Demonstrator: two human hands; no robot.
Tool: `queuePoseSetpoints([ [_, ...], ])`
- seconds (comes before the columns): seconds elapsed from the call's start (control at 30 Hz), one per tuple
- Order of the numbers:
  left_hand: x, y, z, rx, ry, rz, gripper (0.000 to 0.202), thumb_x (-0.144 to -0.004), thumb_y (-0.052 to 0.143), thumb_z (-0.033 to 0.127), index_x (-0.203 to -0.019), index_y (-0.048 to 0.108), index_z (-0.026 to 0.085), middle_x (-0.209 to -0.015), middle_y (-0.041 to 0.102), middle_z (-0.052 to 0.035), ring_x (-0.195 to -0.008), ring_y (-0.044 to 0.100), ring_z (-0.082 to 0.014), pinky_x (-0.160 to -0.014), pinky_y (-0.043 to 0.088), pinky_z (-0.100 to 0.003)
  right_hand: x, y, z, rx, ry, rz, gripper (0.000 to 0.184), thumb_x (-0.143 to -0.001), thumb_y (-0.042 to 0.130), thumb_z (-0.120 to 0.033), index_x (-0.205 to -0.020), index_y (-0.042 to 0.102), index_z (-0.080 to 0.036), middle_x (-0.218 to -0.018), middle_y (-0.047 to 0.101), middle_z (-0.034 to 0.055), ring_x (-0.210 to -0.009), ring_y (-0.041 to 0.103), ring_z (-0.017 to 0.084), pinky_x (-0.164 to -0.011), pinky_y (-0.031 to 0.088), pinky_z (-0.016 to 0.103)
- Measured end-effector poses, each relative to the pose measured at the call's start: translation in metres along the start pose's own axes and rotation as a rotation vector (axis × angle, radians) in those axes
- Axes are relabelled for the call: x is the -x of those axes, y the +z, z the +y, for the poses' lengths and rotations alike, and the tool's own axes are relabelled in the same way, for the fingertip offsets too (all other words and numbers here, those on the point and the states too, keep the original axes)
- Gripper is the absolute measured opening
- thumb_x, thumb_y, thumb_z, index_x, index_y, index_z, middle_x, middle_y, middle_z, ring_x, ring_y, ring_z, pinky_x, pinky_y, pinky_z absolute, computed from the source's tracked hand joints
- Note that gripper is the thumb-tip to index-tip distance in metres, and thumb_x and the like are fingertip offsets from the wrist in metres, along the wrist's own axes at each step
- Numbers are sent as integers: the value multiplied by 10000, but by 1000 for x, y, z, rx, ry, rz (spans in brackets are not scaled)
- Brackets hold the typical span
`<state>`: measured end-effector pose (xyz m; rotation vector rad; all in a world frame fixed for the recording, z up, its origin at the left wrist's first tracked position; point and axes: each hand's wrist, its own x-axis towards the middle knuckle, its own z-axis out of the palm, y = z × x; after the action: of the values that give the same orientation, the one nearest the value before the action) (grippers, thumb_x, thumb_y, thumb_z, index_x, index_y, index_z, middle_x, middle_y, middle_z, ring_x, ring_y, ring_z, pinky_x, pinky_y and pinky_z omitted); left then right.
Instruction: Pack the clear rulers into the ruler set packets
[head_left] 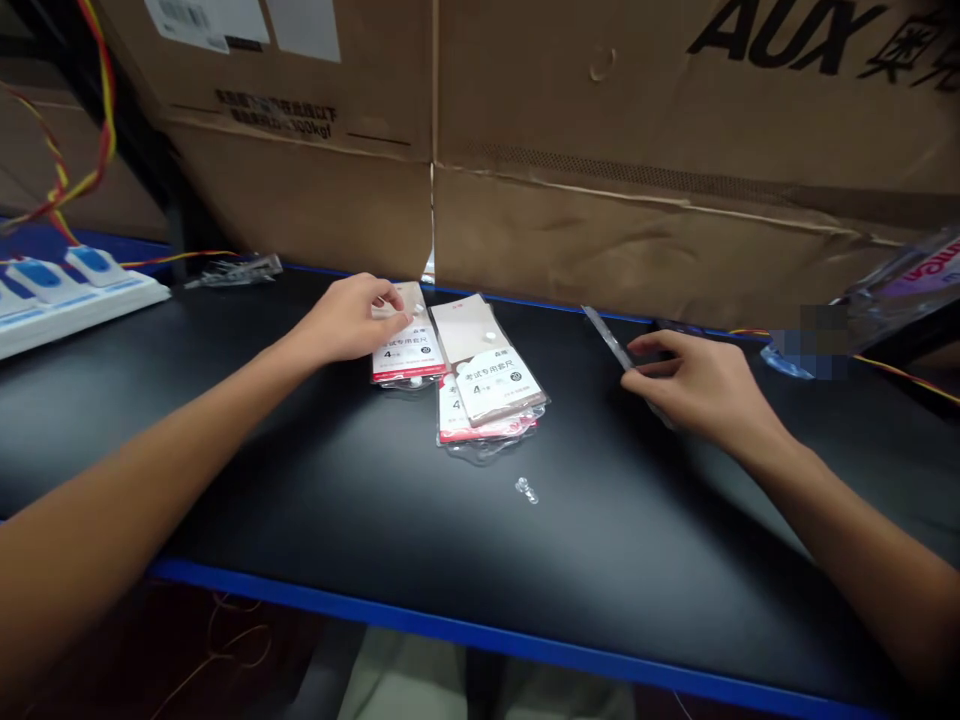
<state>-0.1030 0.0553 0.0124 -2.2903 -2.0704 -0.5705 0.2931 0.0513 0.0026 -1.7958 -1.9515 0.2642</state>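
On the black tabletop, my left hand point(349, 320) rests at the left edge of a ruler set packet point(409, 350) with a white and red card. Its thumb and index finger curve over the packet with a gap between them; the other fingers are partly hidden. To the right, more ruler set packets point(499, 375) lie overlapped in a loose pile. My right hand point(694, 385) is closed, pinching a thin clear packet point(606, 338) tilted nearly edge-on, so its face is hidden. A small clear plastic piece point(527, 490) lies in front of the pile.
Large cardboard boxes point(637, 230) stand along the back. A white power strip point(82, 300) with plugs and twisted wires sits at left, near a crumpled clear bag point(236, 270). Clear plastic packaging point(911, 275) is at far right. A blue edge point(450, 625) borders the table's front.
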Motion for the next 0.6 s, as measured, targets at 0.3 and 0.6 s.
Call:
queuePoseSetpoints([
  [0.3, 9, -1, 19, 92, 145, 16, 317, -821, 581, 467, -973, 708, 220, -1108, 691, -73, -1020, 647, -258, -960, 483, -356, 0, -3, 1, -2, -63, -3, 232, -777, 710, -347, -954, 792, -221, -873, 803, 77, -840, 764, 302, -752, 569, 393],
  [0.6, 14, -4, 29, 121, 239, 79, 295, -839, 576, 421, -972, 701, 189, -1106, 682, -94, -1013, 643, -255, -963, 481, -372, 0, -5, -2, -1, -92, -28, 214, -792, 716, -350, -922, 810, -208, -908, 804, 84, -889, 753, 304, -836, 552, 428],
])
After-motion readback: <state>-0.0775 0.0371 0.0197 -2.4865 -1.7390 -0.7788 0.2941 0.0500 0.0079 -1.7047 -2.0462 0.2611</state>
